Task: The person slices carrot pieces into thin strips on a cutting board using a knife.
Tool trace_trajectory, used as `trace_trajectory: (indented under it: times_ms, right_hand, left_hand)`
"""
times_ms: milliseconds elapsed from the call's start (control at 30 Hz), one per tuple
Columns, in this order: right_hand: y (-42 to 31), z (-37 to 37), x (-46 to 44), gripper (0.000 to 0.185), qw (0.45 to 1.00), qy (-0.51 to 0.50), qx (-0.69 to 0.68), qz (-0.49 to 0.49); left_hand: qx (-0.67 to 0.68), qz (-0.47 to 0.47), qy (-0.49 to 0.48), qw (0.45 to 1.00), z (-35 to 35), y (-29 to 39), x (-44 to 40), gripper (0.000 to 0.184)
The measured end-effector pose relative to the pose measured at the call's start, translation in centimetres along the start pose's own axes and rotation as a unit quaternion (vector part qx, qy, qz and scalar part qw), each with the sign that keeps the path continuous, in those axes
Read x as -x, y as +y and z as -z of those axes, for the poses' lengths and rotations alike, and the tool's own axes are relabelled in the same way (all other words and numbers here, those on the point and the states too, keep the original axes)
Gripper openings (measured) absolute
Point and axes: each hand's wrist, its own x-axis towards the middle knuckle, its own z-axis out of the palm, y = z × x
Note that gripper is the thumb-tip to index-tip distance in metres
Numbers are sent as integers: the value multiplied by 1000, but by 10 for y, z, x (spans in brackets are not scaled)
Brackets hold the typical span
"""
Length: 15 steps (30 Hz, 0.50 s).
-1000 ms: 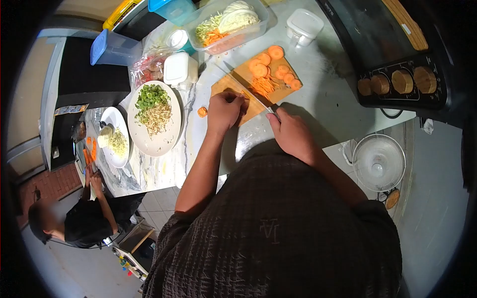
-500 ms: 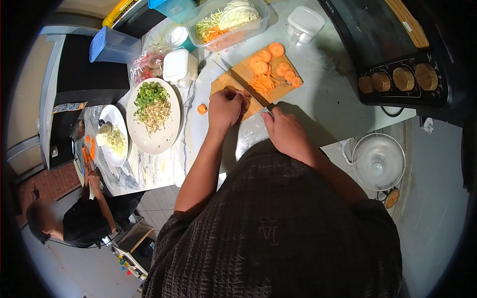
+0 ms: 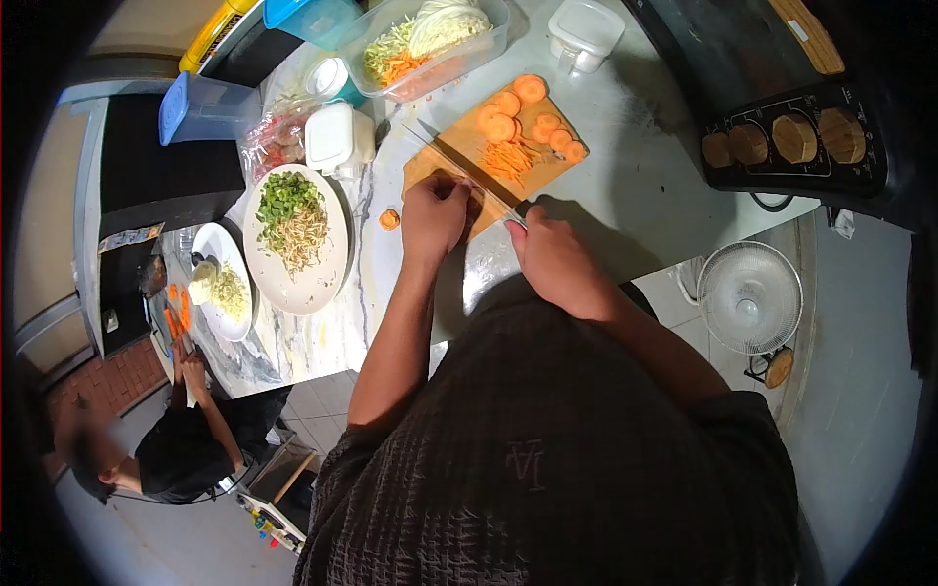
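Note:
My right hand point(image 3: 564, 256) is closed around the handle of a long knife point(image 3: 479, 177), whose blade lies slantwise across the wooden cutting board point(image 3: 543, 178). On the near left part of the board, my left hand point(image 3: 434, 217) is closed, fingertips curled beside the blade on what looks like a piece of carrot, mostly hidden by the fingers. Beyond the blade is a heap of carrot shreds point(image 3: 504, 161). Round carrot slices point(image 3: 499, 127) lie along the board's far and right edges. A carrot end point(image 3: 390, 220) sits on the counter left of my hand.
A clear tub point(image 3: 459, 70) of shredded vegetables and white lidded containers point(image 3: 584, 37) stand behind. Leftward are an oval plate point(image 3: 283, 288) of greens and sprouts and a smaller plate point(image 3: 234, 328). An oven point(image 3: 796, 137) stands right. A co-worker point(image 3: 186, 444) handles carrots far left.
The whole view has shifted slightly, moving the board a little left and up. Both hands and the knife keep nearly the same place on the board.

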Motion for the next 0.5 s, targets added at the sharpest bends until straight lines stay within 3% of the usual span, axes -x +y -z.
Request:
trace_trajectory:
  times_ms: [200,333,500]
  right_hand:
    - [-1,3,0,36,1000,3,-15,8]
    - [-3,5,-10,36,1000,-5,12,-3]
    - [-5,4,-17,36,999,-38,-1,-7]
  left_hand:
    - [14,35,-9,999,2,14,7,27]
    - [-21,-15,-5,1000,1,14,-1,28]
    - [36,1,-7,999,-1,2,-4,28]
